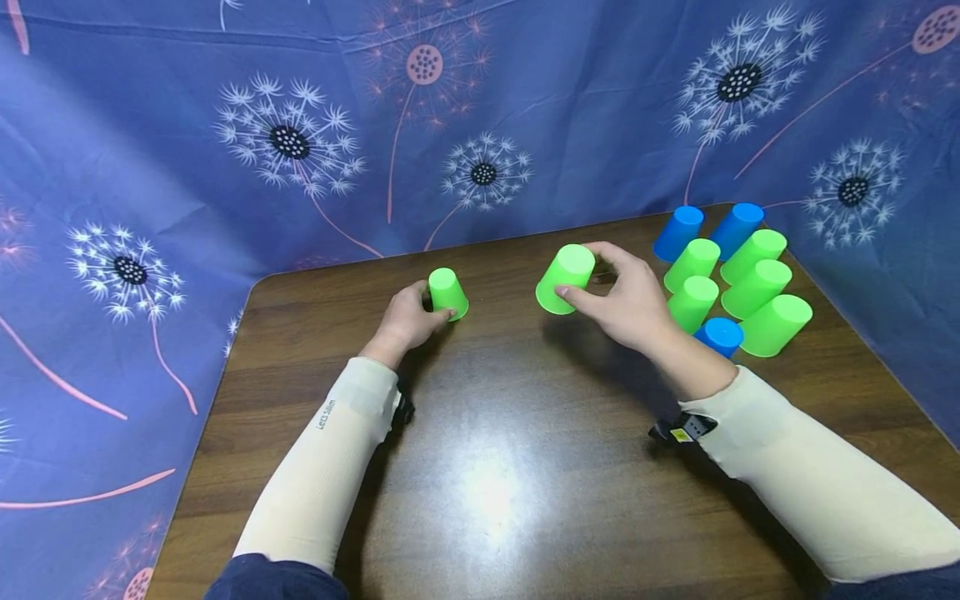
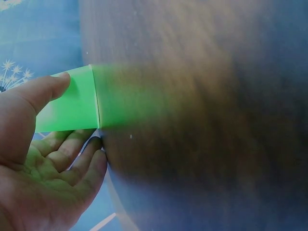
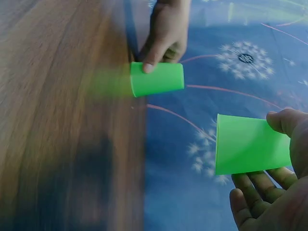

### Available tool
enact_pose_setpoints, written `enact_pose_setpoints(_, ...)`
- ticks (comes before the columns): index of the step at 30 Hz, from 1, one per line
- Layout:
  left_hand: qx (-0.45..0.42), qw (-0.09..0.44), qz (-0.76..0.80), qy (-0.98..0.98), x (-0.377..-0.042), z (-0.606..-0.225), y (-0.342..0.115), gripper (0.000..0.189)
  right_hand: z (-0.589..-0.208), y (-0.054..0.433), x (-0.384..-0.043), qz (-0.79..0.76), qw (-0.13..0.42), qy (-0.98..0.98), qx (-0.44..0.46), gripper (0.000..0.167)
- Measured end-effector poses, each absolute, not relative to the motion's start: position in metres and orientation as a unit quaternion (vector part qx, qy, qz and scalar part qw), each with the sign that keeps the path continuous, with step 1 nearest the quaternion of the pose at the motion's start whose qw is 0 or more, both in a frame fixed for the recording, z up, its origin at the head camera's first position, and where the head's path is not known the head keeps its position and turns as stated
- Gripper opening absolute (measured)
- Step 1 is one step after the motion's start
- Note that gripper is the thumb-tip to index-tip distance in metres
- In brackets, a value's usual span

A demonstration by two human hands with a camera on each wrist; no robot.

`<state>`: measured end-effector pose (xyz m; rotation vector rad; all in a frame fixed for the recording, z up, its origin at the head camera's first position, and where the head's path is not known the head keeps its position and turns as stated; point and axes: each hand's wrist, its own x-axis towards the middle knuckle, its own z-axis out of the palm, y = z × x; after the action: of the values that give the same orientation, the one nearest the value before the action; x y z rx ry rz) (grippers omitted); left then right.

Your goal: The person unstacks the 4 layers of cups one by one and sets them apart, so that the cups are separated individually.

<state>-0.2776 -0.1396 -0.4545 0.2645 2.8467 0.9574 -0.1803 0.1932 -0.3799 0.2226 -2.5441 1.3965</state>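
My left hand [image 1: 406, 321] grips a green plastic cup [image 1: 447, 293] that stands upside down on the wooden table. In the left wrist view the thumb presses one side of this cup [image 2: 72, 106] and the fingers lie along the other, its rim right at the table top. To the right, my right hand [image 1: 628, 297] holds a second green cup [image 1: 566, 279], also mouth down, between thumb and fingers. The right wrist view shows this second cup [image 3: 250, 144] raised off the table, with a gap below its rim.
At the right stand several upturned green cups [image 1: 756, 289] and three blue cups [image 1: 722, 335], close together beside my right forearm. The brown table [image 1: 315, 467] meets a blue dandelion-print cloth [image 1: 390, 167] at the back and sides.
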Motion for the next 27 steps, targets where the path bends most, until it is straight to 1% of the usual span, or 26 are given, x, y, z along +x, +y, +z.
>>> enact_pose_setpoints(7, 0.080, 0.066, 0.314, 0.944, -0.275, -0.453, -0.142, 0.047, -0.367, 0.223, -0.152, 0.471, 0.146, -0.869, 0.045, 0.050)
enact_pose_setpoints(13, 0.080, 0.073, 0.319, 0.942, -0.274, -0.451, -0.139, 0.047, -0.361, 0.256, -0.126, 0.466, 0.163, -0.869, 0.002, 0.056)
enact_pose_setpoints(19, 0.077, 0.071, 0.319, 0.942, -0.274, -0.450, -0.142, 0.044, -0.358, 0.284, -0.107, 0.442, 0.183, -0.878, -0.035, 0.059)
enact_pose_setpoints(27, 0.076, 0.078, 0.320, 0.941, -0.275, -0.450, -0.142, 0.047, -0.359, 0.311, -0.084, 0.412, 0.202, -0.885, -0.079, 0.056)
